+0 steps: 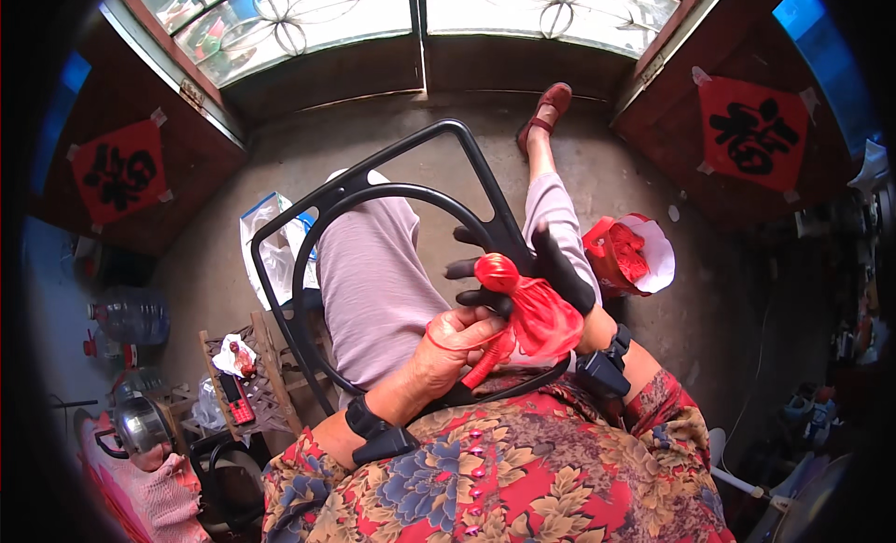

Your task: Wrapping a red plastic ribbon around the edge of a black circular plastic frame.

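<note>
My left hand (446,352) is bare and closed in a pinch on a thin red cord (490,339). The cord runs to a shiny red tassel (544,314) with a round, wrapped head and a loose, flared skirt. Behind the tassel is my right hand (571,280) in a black glove, its fingers spread and stretched out. The tassel lies against the palm side, and its skirt covers part of the glove. Across my lap rests a black frame (364,166) with a round opening, below and around both hands.
On the right floor stands a red bag (605,254) holding red material. A white plastic bag (264,230) lies left of my legs. The small slatted stool (265,380) at lower left carries a red phone (239,403) and crumpled paper. Beyond my feet are double doors (327,72).
</note>
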`<action>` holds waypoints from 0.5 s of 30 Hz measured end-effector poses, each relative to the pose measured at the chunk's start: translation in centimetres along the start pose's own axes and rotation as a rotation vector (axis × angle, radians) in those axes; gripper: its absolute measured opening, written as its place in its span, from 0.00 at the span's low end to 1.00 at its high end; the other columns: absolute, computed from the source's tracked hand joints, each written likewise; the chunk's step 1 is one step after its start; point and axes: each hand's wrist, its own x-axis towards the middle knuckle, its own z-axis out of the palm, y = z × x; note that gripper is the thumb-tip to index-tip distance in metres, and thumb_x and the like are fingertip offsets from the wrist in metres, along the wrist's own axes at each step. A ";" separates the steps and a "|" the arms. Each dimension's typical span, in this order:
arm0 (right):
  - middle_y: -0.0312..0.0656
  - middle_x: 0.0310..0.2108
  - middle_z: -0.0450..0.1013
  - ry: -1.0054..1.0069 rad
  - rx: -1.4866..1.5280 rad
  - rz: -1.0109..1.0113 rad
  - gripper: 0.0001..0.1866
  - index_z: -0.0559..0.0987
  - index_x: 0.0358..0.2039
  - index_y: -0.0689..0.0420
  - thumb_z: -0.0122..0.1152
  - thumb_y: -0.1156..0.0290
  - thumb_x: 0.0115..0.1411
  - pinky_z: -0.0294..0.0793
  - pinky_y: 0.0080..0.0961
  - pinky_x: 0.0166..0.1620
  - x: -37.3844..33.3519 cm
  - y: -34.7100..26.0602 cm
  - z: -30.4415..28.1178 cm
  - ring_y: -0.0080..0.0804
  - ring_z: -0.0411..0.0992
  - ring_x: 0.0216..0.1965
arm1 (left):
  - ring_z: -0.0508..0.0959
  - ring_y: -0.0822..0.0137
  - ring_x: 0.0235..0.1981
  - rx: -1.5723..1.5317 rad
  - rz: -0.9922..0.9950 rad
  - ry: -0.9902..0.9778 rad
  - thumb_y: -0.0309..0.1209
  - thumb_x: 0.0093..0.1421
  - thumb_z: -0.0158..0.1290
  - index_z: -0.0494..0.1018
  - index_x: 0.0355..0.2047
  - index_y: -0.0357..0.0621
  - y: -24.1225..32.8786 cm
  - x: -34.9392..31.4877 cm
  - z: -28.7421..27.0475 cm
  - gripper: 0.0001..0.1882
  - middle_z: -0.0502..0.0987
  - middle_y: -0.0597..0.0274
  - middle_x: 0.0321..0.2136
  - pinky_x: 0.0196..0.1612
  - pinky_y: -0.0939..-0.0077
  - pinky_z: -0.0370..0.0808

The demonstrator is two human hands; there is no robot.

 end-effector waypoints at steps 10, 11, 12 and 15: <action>0.35 0.28 0.71 0.842 -1.288 0.173 0.14 0.75 0.37 0.63 0.57 0.71 0.49 0.68 0.17 0.36 -6.5 3.2 1.0 0.18 0.68 0.31 | 0.76 0.78 0.26 0.068 0.089 0.039 0.29 0.61 0.49 0.69 0.35 0.40 -0.2 0.4 -0.7 0.06 0.75 0.66 0.28 0.29 0.87 0.76; 0.35 0.29 0.72 0.809 -1.051 0.096 0.14 0.75 0.37 0.62 0.57 0.72 0.49 0.68 0.17 0.36 -7.1 4.2 0.3 0.19 0.68 0.31 | 0.76 0.78 0.26 0.033 0.094 0.030 0.30 0.61 0.49 0.69 0.35 0.40 -0.3 0.3 -0.5 0.06 0.75 0.66 0.28 0.29 0.87 0.77; 0.35 0.30 0.72 0.769 -0.817 0.016 0.14 0.75 0.37 0.62 0.57 0.73 0.49 0.68 0.17 0.36 -7.4 4.8 0.0 0.19 0.69 0.31 | 0.76 0.78 0.26 0.035 0.092 0.028 0.30 0.61 0.49 0.69 0.35 0.40 -0.3 0.4 -0.7 0.06 0.75 0.66 0.28 0.29 0.87 0.77; 0.35 0.32 0.72 0.812 -0.615 0.033 0.14 0.74 0.39 0.62 0.56 0.74 0.50 0.69 0.18 0.37 -8.3 4.7 0.1 0.19 0.68 0.32 | 0.77 0.76 0.26 0.044 0.103 -0.019 0.29 0.61 0.49 0.69 0.35 0.40 -0.6 0.8 -1.4 0.06 0.75 0.64 0.28 0.30 0.86 0.77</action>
